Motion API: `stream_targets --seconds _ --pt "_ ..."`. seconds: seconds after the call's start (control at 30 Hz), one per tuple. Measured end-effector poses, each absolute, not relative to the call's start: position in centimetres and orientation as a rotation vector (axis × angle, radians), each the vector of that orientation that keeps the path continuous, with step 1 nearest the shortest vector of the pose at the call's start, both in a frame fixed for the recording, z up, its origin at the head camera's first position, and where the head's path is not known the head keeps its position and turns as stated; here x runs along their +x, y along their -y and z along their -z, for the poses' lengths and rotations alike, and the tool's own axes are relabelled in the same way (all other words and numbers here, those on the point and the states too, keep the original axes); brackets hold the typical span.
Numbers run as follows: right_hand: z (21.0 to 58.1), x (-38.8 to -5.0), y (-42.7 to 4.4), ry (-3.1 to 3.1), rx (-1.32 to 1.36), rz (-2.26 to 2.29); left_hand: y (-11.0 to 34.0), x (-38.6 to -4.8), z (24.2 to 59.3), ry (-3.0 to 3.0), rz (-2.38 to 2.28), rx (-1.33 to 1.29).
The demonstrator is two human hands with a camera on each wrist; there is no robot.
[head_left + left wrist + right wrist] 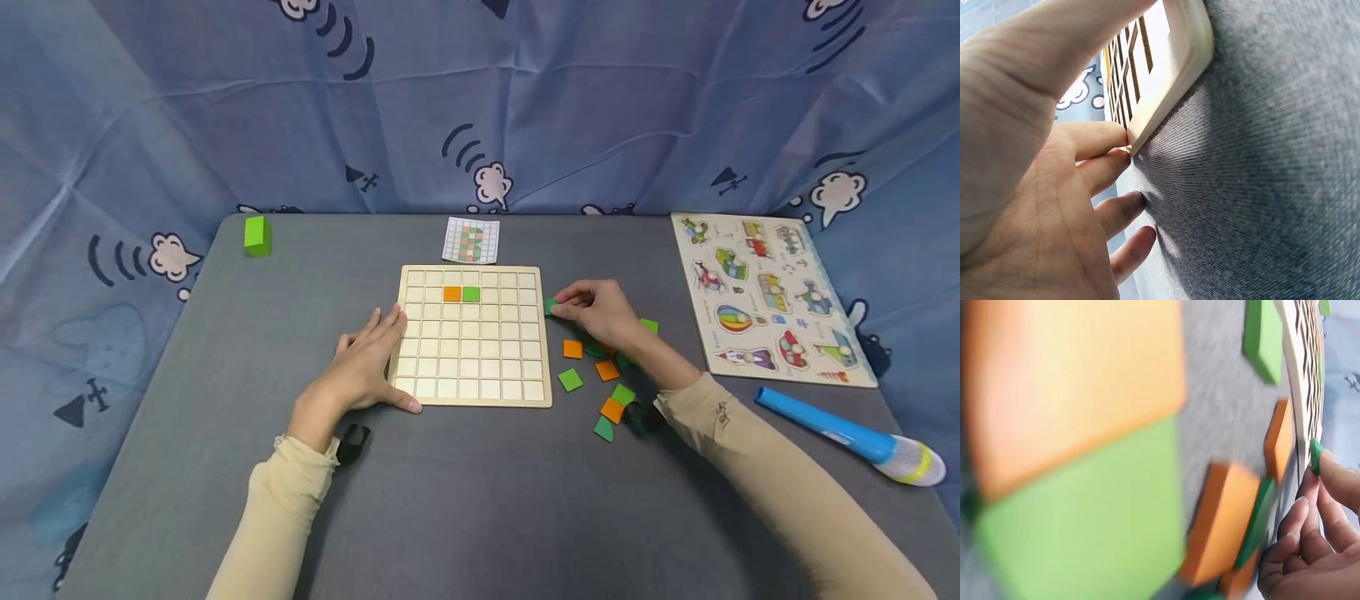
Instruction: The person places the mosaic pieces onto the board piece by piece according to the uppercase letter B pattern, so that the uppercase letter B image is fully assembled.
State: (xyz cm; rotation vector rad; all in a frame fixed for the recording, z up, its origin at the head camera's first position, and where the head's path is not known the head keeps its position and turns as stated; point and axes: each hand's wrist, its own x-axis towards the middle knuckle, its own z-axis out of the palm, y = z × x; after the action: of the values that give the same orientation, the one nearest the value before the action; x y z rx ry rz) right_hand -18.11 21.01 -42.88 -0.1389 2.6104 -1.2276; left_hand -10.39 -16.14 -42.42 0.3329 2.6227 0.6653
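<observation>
A wooden grid board (471,398) lies on the grey table, with an orange square tile (452,293) and a light green square tile (471,293) side by side in its upper rows. My left hand (356,367) rests against the board's left edge, fingers extended and thumb by the lower left corner. In the left wrist view, fingertips touch the board's rim (1175,94). Just off the board's right side, my right hand (600,312) pinches a dark green tile (1315,456) between thumb and fingers. Its exact shape is partly hidden by the fingertips.
Loose tiles, such as a green square (570,380) and an orange square (572,348), lie scattered under and near the right forearm. A pattern card (487,242) sits behind the board. Around are a green block (257,237), a picture puzzle (772,300) and a blue toy microphone (832,429).
</observation>
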Motion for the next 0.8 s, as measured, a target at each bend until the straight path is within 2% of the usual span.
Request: stream_targets --seconds 0.27,0.47,0.8 --pt "43.2 -18.7 -17.7 -2.585 -0.163 1.31 16.1 -10.4 42.4 -2.623 -0.653 0.327" --pt "43.6 -19.7 -15.3 -2.614 -0.074 1.358 16.0 -10.3 42.3 -2.618 -0.661 0.326" --pt "43.6 -20.3 -13.1 -2.633 -0.069 1.376 16.1 -10.5 42.6 -2.624 -0.663 0.331"
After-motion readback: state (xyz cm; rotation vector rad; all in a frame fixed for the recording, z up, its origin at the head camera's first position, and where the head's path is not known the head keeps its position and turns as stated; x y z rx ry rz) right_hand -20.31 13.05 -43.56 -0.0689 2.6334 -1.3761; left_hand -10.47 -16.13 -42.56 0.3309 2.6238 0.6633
